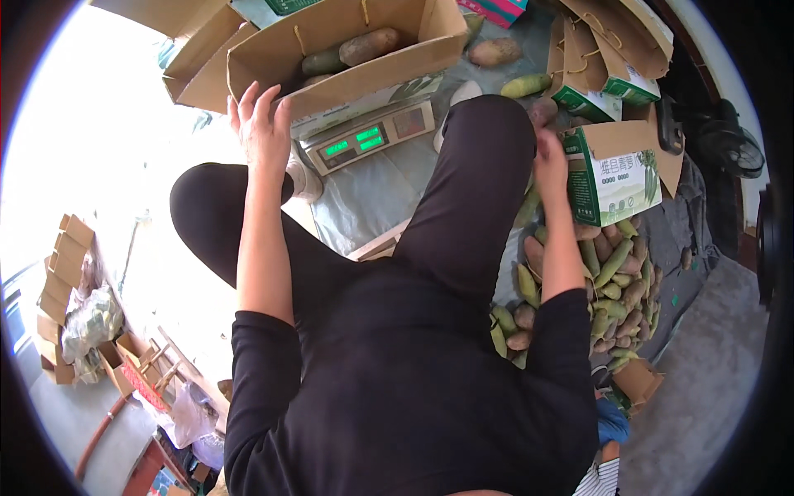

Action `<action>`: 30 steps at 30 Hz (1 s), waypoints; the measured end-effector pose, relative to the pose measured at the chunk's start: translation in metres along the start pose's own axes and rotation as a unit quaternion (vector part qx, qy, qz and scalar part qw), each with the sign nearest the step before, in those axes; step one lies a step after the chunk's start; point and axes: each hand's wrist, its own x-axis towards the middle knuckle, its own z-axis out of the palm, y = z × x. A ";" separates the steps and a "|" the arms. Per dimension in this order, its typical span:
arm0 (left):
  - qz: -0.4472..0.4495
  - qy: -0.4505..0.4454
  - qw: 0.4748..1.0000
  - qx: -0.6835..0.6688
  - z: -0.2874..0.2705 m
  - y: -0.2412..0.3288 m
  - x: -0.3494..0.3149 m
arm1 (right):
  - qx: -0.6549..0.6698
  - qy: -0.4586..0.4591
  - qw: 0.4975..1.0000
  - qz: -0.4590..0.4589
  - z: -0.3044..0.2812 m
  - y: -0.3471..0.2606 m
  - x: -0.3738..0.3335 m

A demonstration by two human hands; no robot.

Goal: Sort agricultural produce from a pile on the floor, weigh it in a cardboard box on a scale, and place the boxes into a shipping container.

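My left hand, its fingers spread, rests at the near left edge of a long brown carton that stands on a digital scale. Inside the carton lie several radishes, among them a soil-stained one and a greener one. Beside my right knee, my right hand is closed, fingertips on a brownish radish; the knee and shadow partly hide its grip. Just right of that hand stands a green and white carton.
A heap of green radishes spreads along my right side. More open cartons with cord handles stand at the far right, near a black fan. Loose radishes lie beyond my knee. Cartons and plastic bags are at the left.
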 end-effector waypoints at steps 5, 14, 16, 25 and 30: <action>-0.007 -0.003 1.000 0.013 0.002 0.000 -0.002 | -0.334 -0.177 0.908 0.183 -0.025 0.121 -0.220; 0.015 -0.009 0.999 0.032 0.004 -0.006 -0.002 | -0.382 -0.433 0.673 0.462 -0.021 0.072 -0.384; 0.025 -0.016 0.999 0.031 0.008 -0.014 0.001 | -0.393 -0.369 0.702 0.465 -0.020 0.064 -0.385; 0.026 -0.012 0.999 0.045 0.005 -0.013 0.000 | -0.437 -0.443 0.665 0.413 -0.025 0.122 -0.387; 0.029 -0.029 0.998 0.051 0.004 -0.018 0.001 | -0.435 -0.489 0.659 0.372 -0.025 0.111 -0.374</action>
